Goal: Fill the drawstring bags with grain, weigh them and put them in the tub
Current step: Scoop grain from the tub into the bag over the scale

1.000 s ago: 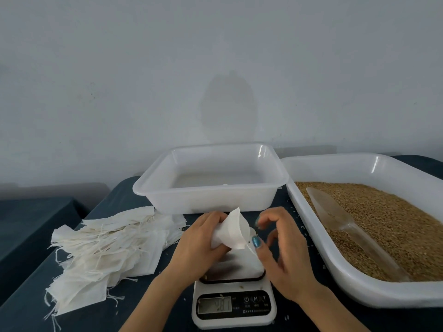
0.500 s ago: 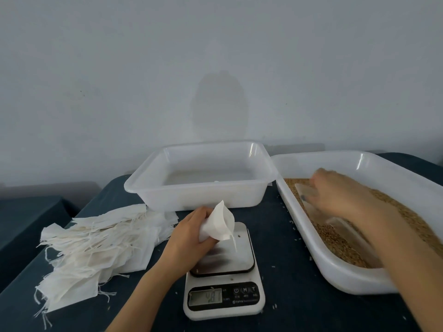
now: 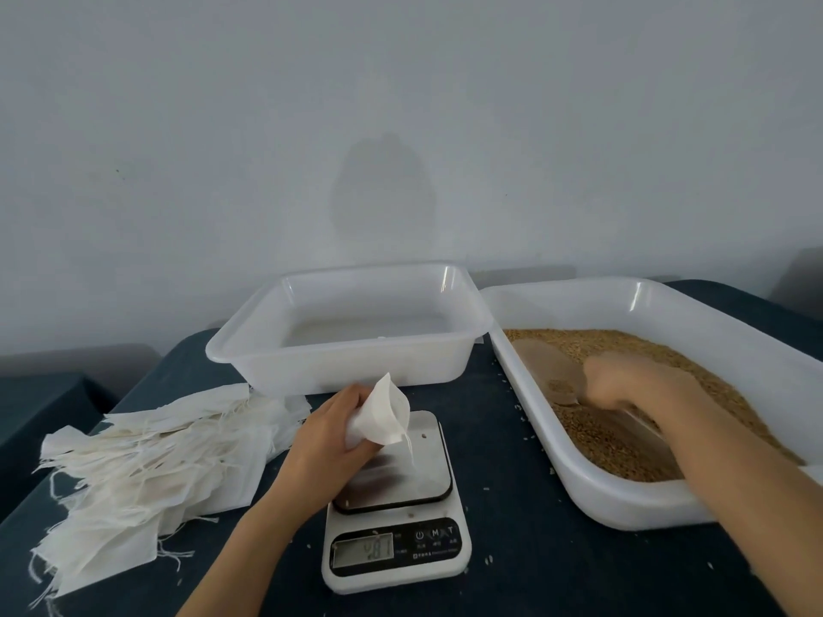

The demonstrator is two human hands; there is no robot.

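Note:
My left hand point(image 3: 323, 431) grips a white drawstring bag point(image 3: 380, 414) with its mouth held open, over the steel plate of the white kitchen scale point(image 3: 396, 523). A string hangs from the bag down to the plate. My right hand point(image 3: 623, 382), blurred by motion, grips the clear plastic scoop point(image 3: 550, 371) inside the big white tray of brown grain point(image 3: 623, 411) on the right. The scoop blade lies on the grain with some grain in it. The white tub point(image 3: 352, 331) stands behind the scale; nothing shows inside it.
A heap of flat white drawstring bags point(image 3: 147, 465) lies on the dark table to the left of the scale. Loose grains dot the cloth between scale and tray. A grey wall rises close behind the tub and tray.
My right hand left the bag, swung right into the grain tray and took hold of the scoop. My left hand keeps the bag open over the scale.

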